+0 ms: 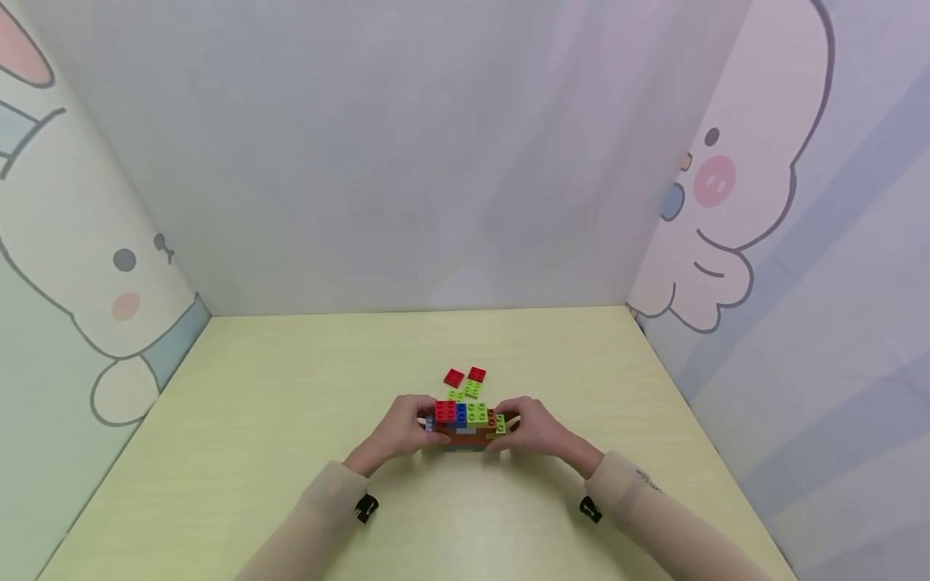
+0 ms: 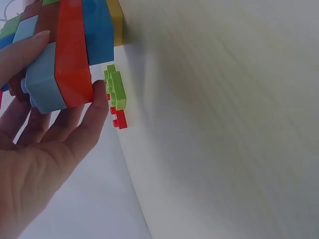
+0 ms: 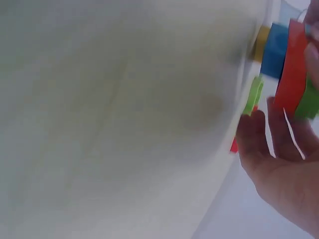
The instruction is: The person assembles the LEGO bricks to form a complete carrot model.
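A built block of toy bricks (image 1: 468, 436) stands at the middle of the table, between both hands. Red, blue and lime bricks with studs form its top; in the left wrist view its side shows a long red brick (image 2: 74, 59) over blue and yellow ones. My left hand (image 1: 408, 424) grips the left end, thumb on the near side and fingers behind. On the right end, my right hand (image 1: 535, 427) holds it the same way, partly out of frame in the right wrist view. The far fingers are partly hidden by the bricks in the head view.
Just behind the build lie loose bricks: a red brick (image 1: 454, 378), another red brick (image 1: 477, 374) and lime bricks (image 1: 473, 389). The pale yellow table (image 1: 305, 371) meets a grey back wall (image 1: 414, 202), with cartoon-printed walls on both sides.
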Action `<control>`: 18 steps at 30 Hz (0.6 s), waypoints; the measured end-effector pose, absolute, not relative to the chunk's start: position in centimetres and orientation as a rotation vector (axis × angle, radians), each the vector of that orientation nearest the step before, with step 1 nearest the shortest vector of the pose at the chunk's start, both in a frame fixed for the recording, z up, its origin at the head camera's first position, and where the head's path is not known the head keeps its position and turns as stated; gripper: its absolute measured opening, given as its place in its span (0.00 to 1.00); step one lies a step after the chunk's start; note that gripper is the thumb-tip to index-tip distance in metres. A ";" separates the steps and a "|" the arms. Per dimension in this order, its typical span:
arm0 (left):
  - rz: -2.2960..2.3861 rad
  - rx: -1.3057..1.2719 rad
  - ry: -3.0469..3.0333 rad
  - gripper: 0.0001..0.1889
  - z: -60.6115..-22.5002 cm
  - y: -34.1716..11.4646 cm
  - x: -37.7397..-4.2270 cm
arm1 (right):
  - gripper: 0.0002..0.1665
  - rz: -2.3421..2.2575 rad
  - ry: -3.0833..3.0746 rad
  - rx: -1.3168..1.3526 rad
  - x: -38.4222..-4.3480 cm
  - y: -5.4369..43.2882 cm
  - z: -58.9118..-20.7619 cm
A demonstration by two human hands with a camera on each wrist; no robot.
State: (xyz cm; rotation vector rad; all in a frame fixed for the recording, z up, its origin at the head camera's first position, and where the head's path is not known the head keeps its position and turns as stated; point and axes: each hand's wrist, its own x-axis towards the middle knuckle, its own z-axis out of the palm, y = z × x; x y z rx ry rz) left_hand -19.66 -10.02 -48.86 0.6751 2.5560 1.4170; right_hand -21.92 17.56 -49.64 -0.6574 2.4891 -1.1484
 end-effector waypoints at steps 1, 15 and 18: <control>1.422 0.664 2.549 0.16 -48.9 -10.1 -19.7 | 0.28 -1.127 2.474 -0.670 -22.4 18.2 -49.6; 1.468 0.644 2.510 0.17 -49.0 -10.1 -19.7 | 0.23 -0.729 2.762 -0.816 -30.1 18.2 -49.4; 1.460 0.640 2.511 0.17 -48.9 -10.0 -19.7 | 0.25 -0.635 2.786 -0.900 -30.9 16.8 -49.8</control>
